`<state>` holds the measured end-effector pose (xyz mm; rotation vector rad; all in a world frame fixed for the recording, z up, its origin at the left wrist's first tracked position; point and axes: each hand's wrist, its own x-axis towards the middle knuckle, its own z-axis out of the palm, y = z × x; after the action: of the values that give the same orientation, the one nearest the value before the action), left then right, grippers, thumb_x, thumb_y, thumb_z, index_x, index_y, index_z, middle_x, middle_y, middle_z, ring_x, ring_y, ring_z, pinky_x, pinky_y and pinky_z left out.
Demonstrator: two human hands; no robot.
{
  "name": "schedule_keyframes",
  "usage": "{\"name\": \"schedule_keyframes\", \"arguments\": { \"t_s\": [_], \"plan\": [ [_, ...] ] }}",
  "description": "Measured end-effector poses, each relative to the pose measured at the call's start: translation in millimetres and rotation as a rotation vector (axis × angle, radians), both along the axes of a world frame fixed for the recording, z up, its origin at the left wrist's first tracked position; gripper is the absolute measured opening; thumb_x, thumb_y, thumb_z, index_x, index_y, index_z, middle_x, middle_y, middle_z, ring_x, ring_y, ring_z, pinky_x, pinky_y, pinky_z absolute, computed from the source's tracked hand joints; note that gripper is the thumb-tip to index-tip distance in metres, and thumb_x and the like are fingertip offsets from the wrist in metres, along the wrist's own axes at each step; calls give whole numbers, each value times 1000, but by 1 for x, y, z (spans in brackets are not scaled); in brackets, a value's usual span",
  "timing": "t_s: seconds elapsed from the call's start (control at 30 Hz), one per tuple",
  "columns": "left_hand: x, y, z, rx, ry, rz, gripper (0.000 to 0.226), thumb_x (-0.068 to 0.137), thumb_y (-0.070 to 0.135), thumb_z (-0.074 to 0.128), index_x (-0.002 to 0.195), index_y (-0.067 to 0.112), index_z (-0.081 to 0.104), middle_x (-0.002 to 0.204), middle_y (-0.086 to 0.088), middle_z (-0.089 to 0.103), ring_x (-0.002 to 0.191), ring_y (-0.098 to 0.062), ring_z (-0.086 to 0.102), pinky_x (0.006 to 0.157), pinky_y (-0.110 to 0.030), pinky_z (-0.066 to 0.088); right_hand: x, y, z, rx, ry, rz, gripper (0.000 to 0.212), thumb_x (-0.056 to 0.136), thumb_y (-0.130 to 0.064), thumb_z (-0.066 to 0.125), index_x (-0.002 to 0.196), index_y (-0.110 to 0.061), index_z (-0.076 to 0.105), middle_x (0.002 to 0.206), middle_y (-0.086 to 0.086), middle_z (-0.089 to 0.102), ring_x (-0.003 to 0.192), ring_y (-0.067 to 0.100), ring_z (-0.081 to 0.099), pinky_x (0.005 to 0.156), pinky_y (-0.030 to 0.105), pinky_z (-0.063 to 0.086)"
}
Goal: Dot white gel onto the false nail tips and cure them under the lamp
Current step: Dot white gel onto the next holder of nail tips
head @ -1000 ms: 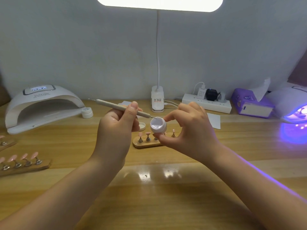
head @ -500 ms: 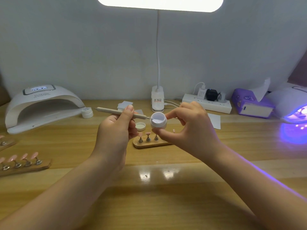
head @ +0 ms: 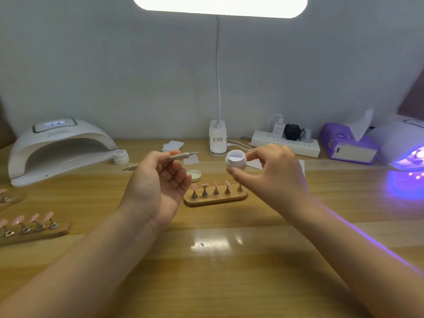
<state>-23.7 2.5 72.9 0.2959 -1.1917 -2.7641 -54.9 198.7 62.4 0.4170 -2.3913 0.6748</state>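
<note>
**Gel pot up in one hand, dotting tool in the other**

The open pot of white gel sits pinched between the thumb and fingers of the right hand, held above the bench, over the right end of the wooden stand. Five pink nail tips stand on that stand in a row. The left hand, palm turned up, grips the dotting tool in its fingers, tip pointing toward the pot but apart from it. The pot's lid lies between the hands. A white curing lamp stands far left; another lamp glows violet far right. More nail stands wait at the left edge.
</note>
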Motion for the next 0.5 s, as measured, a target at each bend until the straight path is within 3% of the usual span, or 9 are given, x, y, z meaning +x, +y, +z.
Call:
{"name": "schedule_keyframes", "arguments": {
  "t_s": [0.13,0.23,0.33,0.5],
  "plan": [
    [0,0,1,48,19,-19,21,87,17,47,78,11,65,56,1,53,49,-11,53,66,-28,49,-20,27,-13,-107,-255,-160,28,77,-51,69,90,-27,63,97,-8,62,94,15,54,72,31,43],
    [0,0,0,50,41,-35,23,86,17,48,73,11,66,57,0,54,50,-12,53,62,-28,50,-29,38,-29,-177,-399,-221,41,78,-54,67,102,-20,68,107,-3,67,99,16,57,79,35,49],
    [0,1,-1,47,40,-43,24,86,17,48,71,11,66,57,0,54,50,-12,53,59,-26,52,-32,40,-39,-153,-410,-262,50,78,-62,63,107,-21,69,115,-2,67,108,18,58,84,37,50],
    [1,4,-6,35,21,-40,21,86,17,48,75,11,64,55,0,53,48,-12,52,54,-24,53,-33,39,-42,-6,-400,-288,54,72,-69,66,103,-25,72,111,-2,70,107,20,59,86,39,50]
  ]
}}
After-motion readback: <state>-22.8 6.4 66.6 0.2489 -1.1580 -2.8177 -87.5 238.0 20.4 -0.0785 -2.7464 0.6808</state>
